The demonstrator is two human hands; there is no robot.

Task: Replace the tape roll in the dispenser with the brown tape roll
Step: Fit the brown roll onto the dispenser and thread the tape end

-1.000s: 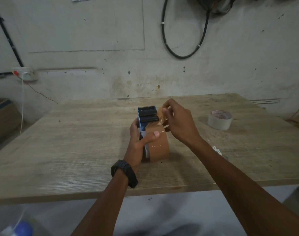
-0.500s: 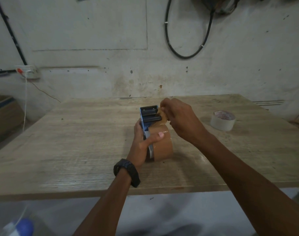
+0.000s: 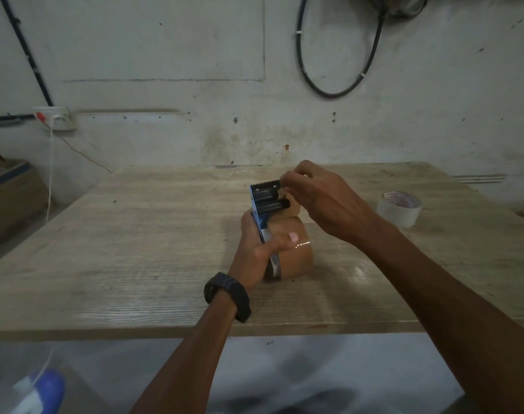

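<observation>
A blue and black tape dispenser [image 3: 266, 201] stands on end at the middle of the wooden table [image 3: 135, 249], its toothed blade at the top. The brown tape roll [image 3: 293, 258] sits on its lower part. My left hand [image 3: 256, 249] grips the dispenser's frame, thumb pressed on the roll. My right hand [image 3: 311, 195] is beside the blade, its fingertips pinched on the brown tape's free end by the black rollers. The strip itself is mostly hidden by my fingers.
A pale, whitish tape roll [image 3: 399, 208] lies flat on the table to the right. A cardboard box [image 3: 7, 198] stands at the far left beyond the table. A wall runs behind the table, with a socket [image 3: 56, 116] and hanging black cable [image 3: 338, 55].
My right hand has moved up from the roll toward the blade, drawing the tape end along the rollers. The left hand keeps its hold on the dispenser.
</observation>
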